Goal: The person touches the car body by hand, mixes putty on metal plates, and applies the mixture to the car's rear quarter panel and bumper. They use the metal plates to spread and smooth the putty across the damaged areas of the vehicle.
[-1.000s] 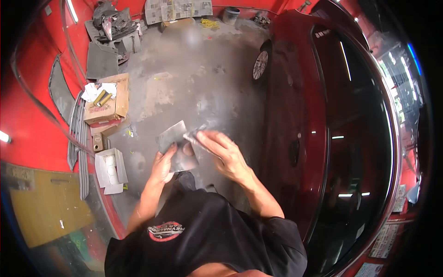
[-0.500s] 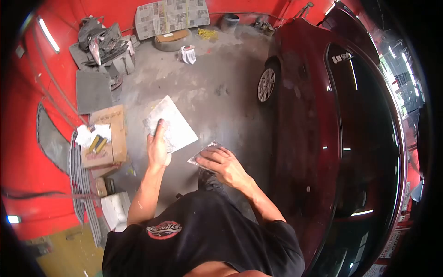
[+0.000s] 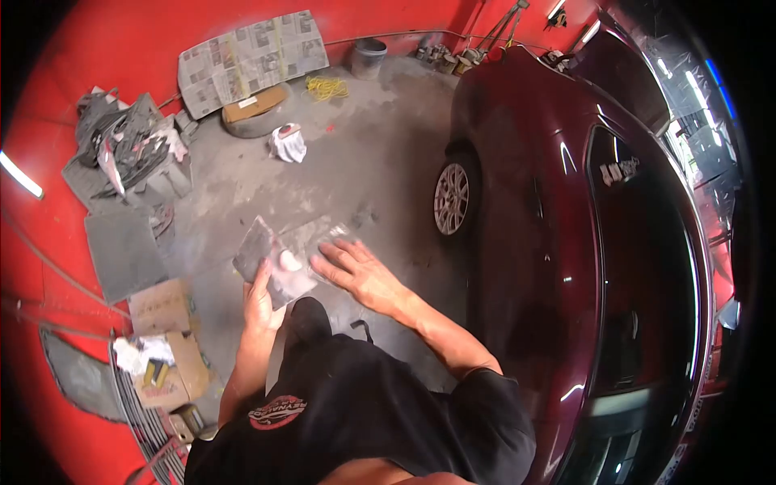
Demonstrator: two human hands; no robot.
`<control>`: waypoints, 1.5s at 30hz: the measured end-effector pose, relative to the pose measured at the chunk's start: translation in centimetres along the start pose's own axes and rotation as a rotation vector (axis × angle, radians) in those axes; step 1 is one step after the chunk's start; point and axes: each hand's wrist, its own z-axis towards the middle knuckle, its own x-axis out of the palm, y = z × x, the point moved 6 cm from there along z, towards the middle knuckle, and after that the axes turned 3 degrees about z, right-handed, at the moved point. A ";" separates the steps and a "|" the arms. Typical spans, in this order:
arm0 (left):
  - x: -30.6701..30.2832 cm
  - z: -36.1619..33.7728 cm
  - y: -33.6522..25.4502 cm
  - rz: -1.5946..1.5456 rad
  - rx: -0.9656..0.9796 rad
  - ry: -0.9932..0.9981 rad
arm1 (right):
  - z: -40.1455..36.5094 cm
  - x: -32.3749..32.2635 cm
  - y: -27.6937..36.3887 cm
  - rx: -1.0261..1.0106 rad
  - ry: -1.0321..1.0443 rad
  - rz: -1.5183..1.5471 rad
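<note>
My left hand (image 3: pixel 260 303) is closed on the near left edge of a thin square board (image 3: pixel 257 242), thumb on top. Its upper face carries grey and pinkish smears and a rounded white blob (image 3: pixel 289 261). Just to the right, my right hand (image 3: pixel 360 276) has its fingers over a thin, shiny, see-through sheet (image 3: pixel 327 234), slightly blurred and gripped beneath the fingers. Board and sheet are close together in front of my body, above the concrete floor.
A dark red car (image 3: pixel 517 242) stands along my right. To the left are cardboard boxes (image 3: pixel 190 368) and a heap of grey car parts (image 3: pixel 129 153). Ahead lie a white cloth bundle (image 3: pixel 288 145), a tyre (image 3: pixel 259 123), yellow cord (image 3: pixel 327 89) and a bucket (image 3: pixel 369 61).
The board has come nearer my body and turned, so the smeared face with the white blob shows. My right hand has moved left toward it with the sheet. My view has shifted right.
</note>
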 end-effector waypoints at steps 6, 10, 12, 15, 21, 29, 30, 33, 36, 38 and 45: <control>0.5 19.8 -0.7 0.056 -0.080 -0.005 | 3.8 0.0 -23.7 0.471 -0.275 0.349; 5.2 33.2 0.8 0.199 -0.318 0.211 | 0.6 1.7 -39.6 1.014 -1.210 1.144; 8.5 39.4 2.2 0.228 -0.446 0.223 | -0.3 1.8 -43.7 1.071 -1.636 1.337; 11.9 48.3 5.3 0.265 -0.633 0.213 | -0.1 1.6 -47.8 1.169 -1.857 1.573; 19.6 65.0 12.9 0.409 -0.806 0.267 | 7.4 0.0 -58.7 1.060 -2.041 1.557; 32.2 87.0 17.5 0.472 -0.816 0.318 | 30.0 -12.4 -82.6 0.614 -1.457 1.953; 33.6 89.4 16.7 0.488 -0.793 0.283 | 33.3 -13.7 -85.4 0.630 -1.366 1.927; 36.5 98.0 15.0 0.421 -0.660 0.326 | 43.2 -18.6 -91.5 0.698 -1.179 1.932; 37.8 106.7 14.5 0.375 -0.580 0.312 | 49.2 -20.3 -98.3 0.694 -1.000 1.882; 38.8 112.4 15.0 0.346 -0.545 0.322 | 51.7 -21.1 -102.3 0.687 -0.917 1.845; 45.1 134.0 14.8 0.493 -0.495 0.440 | 35.8 -4.0 -120.5 1.680 -0.489 0.521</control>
